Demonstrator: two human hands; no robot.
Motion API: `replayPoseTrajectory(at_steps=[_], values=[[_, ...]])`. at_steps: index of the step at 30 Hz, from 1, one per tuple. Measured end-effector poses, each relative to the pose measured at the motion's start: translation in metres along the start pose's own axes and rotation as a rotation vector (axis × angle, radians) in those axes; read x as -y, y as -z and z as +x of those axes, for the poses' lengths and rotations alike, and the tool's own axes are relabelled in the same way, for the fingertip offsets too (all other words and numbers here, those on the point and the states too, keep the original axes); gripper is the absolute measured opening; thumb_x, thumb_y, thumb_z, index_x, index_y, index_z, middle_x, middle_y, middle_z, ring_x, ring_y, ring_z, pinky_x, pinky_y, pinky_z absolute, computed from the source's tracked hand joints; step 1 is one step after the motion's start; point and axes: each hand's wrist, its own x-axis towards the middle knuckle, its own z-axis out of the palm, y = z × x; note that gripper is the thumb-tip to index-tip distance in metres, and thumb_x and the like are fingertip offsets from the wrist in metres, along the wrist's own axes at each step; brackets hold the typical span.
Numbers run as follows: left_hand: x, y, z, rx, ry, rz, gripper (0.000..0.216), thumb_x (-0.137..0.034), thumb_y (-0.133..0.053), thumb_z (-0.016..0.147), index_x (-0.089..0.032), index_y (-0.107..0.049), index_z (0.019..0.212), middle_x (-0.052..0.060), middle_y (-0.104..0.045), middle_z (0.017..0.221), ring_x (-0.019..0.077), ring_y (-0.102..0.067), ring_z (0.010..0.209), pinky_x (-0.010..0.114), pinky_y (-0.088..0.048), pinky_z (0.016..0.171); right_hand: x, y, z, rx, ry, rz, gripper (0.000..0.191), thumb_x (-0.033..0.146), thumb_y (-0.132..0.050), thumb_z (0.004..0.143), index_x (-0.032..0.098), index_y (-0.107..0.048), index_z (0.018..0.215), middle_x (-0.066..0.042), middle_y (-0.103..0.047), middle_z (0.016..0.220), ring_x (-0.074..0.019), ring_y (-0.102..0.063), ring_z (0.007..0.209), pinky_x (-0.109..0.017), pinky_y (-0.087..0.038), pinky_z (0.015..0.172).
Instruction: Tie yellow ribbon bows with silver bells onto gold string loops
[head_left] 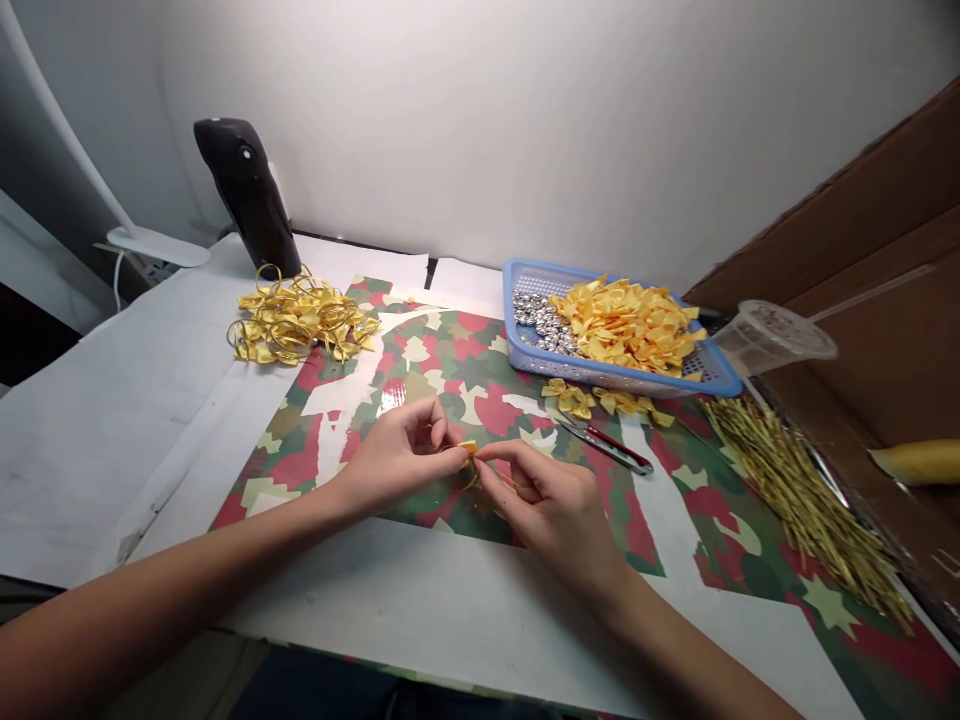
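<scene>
My left hand and my right hand meet over the camouflage-patterned sheet, both pinching a small yellow ribbon bow between their fingertips. A thin gold tie loops below the bow, between the two hands. Both hands are closed in a pinch. A small pair of red-handled snips lies just right of my right hand.
A blue basket at the back right holds yellow bows and silver beads. A few loose bows lie before it. Gold wire ties fan out at right beside a clear plastic cup. Finished gold-looped bows are piled at back left by a black device.
</scene>
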Motion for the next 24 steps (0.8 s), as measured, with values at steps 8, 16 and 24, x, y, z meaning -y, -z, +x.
replayPoseTrajectory(at_steps=[8,16,24], values=[[-0.0003,-0.0012,-0.0026,-0.001,-0.017,0.049,0.029,-0.011,-0.062,0.070,-0.019,-0.035,0.063,-0.005,-0.052,0.064,0.0074,-0.045,0.057,0.021,-0.037,0.054,0.0008,0.0013,0.0011,0.005,-0.027,0.029,0.017,0.021,-0.051,0.085,0.015,-0.064,0.076,0.009,-0.022,0.048,-0.0069,-0.022,0.038,-0.020,-0.022,0.037],[-0.0008,-0.0001,-0.0040,0.009,-0.060,0.090,0.023,-0.012,-0.062,0.072,-0.019,-0.040,0.067,-0.005,-0.051,0.068,0.0080,-0.047,0.060,0.022,-0.041,0.056,0.0007,0.0035,0.0016,0.042,-0.058,0.057,0.016,0.022,-0.052,0.085,0.014,-0.066,0.082,0.009,-0.019,0.050,-0.0074,-0.020,0.040,-0.021,-0.019,0.038],[-0.0022,-0.0002,-0.0048,-0.031,-0.050,0.125,0.023,-0.016,-0.063,0.072,-0.019,-0.041,0.068,-0.006,-0.048,0.067,0.0087,-0.048,0.059,0.023,-0.042,0.056,0.0029,0.0046,0.0021,0.055,-0.073,0.091,0.008,0.020,-0.052,0.083,0.016,-0.058,0.078,0.010,-0.018,0.051,-0.0070,-0.023,0.039,-0.019,-0.022,0.038]])
